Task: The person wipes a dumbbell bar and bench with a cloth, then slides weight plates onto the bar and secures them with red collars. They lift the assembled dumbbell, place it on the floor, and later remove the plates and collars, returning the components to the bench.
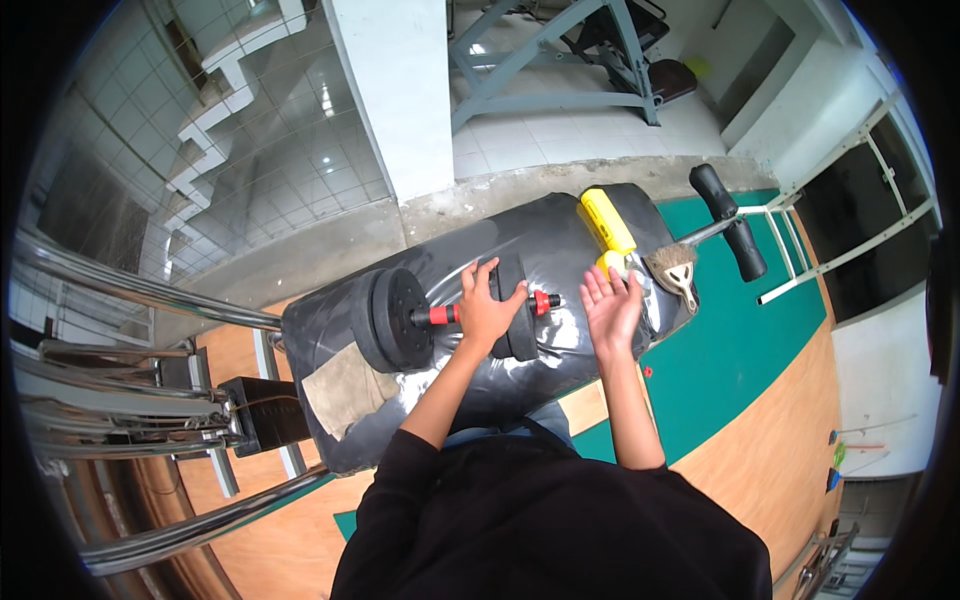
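Observation:
A dumbbell with black plates (400, 318) and a red-and-black bar lies on a bench padded in shiny black (430, 255). My left hand (485, 308) is on it, fingers and thumb spread around the inner side of its right-hand plate (517, 330). A red collar (543, 303) sits on the bar's right end. My right hand (613, 318) is raised right of that end, palm up, fingers apart, holding nothing I can see. Beyond its fingertips lie a yellow bottle (607, 222) and a smaller yellow object (611, 265), partly hidden.
A wide-bristled brush (675, 272) lies at the bench's right end. A beige cloth (345, 390) rests on the left end. Chrome rails (150, 288) stand at the left. Black foam rollers (728, 222) and a white frame (820, 215) are at the right. A small red piece (648, 371) is on the floor.

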Action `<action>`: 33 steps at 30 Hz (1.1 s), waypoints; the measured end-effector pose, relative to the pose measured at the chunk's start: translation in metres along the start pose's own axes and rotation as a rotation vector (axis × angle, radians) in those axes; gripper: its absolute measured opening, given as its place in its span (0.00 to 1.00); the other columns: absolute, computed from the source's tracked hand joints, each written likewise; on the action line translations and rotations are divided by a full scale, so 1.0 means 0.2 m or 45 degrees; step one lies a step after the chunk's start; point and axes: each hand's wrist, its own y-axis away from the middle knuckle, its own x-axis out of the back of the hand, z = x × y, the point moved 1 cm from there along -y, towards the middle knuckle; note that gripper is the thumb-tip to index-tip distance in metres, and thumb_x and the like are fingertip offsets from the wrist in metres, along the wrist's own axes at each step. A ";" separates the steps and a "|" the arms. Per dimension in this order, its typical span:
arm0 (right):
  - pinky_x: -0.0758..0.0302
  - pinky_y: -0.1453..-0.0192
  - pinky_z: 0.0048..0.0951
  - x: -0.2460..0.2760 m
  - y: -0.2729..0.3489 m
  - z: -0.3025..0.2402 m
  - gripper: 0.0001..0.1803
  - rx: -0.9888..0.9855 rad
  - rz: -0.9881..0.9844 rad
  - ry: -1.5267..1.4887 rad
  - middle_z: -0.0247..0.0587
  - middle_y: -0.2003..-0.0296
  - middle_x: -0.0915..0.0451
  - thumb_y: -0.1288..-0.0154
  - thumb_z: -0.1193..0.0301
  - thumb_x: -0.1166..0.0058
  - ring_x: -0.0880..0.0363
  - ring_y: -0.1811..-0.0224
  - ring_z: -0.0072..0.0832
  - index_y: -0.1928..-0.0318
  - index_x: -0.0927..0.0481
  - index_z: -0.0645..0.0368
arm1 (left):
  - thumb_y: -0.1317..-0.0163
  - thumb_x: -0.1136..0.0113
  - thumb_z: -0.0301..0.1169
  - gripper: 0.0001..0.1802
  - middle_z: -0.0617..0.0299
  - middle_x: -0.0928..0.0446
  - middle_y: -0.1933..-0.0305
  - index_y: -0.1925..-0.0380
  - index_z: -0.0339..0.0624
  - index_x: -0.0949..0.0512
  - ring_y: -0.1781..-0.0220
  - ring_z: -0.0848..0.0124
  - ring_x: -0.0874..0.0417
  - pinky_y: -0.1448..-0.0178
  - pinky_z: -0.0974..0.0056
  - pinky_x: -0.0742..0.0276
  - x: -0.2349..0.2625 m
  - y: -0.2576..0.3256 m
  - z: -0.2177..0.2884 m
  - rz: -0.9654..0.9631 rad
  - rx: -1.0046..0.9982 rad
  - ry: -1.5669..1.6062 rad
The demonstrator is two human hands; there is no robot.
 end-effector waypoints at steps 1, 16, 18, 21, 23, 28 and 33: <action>0.37 0.37 0.44 0.09 -0.11 0.06 0.35 0.015 0.035 0.161 0.55 0.44 0.32 0.34 0.45 0.59 0.31 0.42 0.38 0.40 0.41 0.62 | 0.55 0.32 0.48 0.33 0.47 0.36 0.40 0.48 0.50 0.27 0.46 0.49 0.25 0.47 0.53 0.26 -0.01 0.00 0.00 -0.001 -0.026 0.006; 0.29 0.52 0.38 -0.06 0.01 -0.03 0.12 1.255 -0.721 2.251 0.45 0.58 0.24 0.42 0.74 0.46 0.26 0.54 0.42 0.56 0.25 0.58 | 0.53 0.32 0.47 0.32 0.47 0.36 0.40 0.47 0.50 0.28 0.45 0.49 0.25 0.46 0.54 0.26 0.00 0.00 0.02 -0.037 -0.013 0.009; 0.35 0.42 0.40 0.13 -0.10 0.08 0.17 0.837 -1.015 2.200 0.46 0.51 0.27 0.41 0.71 0.44 0.31 0.45 0.44 0.51 0.26 0.56 | 0.53 0.32 0.47 0.32 0.47 0.36 0.40 0.47 0.50 0.28 0.45 0.49 0.25 0.47 0.54 0.26 -0.01 0.01 0.03 -0.048 -0.025 0.022; 0.29 0.47 0.36 0.25 -0.23 0.17 0.20 0.669 -1.205 2.004 0.44 0.50 0.26 0.41 0.67 0.42 0.28 0.47 0.42 0.48 0.26 0.56 | 0.53 0.32 0.47 0.32 0.47 0.36 0.40 0.47 0.50 0.28 0.45 0.49 0.25 0.47 0.54 0.26 -0.03 0.01 0.02 -0.024 -0.051 0.031; 0.25 0.52 0.33 0.25 -0.29 0.17 0.20 0.308 -1.151 1.905 0.43 0.50 0.25 0.41 0.67 0.41 0.26 0.49 0.38 0.48 0.25 0.56 | 0.53 0.32 0.47 0.33 0.47 0.36 0.39 0.47 0.50 0.28 0.45 0.49 0.25 0.47 0.54 0.26 -0.03 0.02 0.01 -0.019 -0.055 0.026; 0.25 0.61 0.27 0.29 -0.36 0.24 0.16 0.091 -1.055 1.718 0.41 0.62 0.19 0.38 0.66 0.43 0.21 0.68 0.29 0.51 0.23 0.58 | 0.50 0.34 0.48 0.36 0.45 0.39 0.37 0.42 0.47 0.32 0.38 0.48 0.32 0.41 0.52 0.32 0.01 0.00 -0.01 -0.205 -0.053 0.013; 0.27 0.59 0.31 0.24 -0.39 0.24 0.19 0.174 -1.011 1.998 0.44 0.71 0.19 0.36 0.53 0.48 0.21 0.69 0.30 0.60 0.19 0.58 | 0.46 0.35 0.41 0.33 0.45 0.38 0.36 0.42 0.39 0.32 0.33 0.51 0.40 0.31 0.52 0.47 0.36 -0.05 -0.11 0.009 -0.611 -0.097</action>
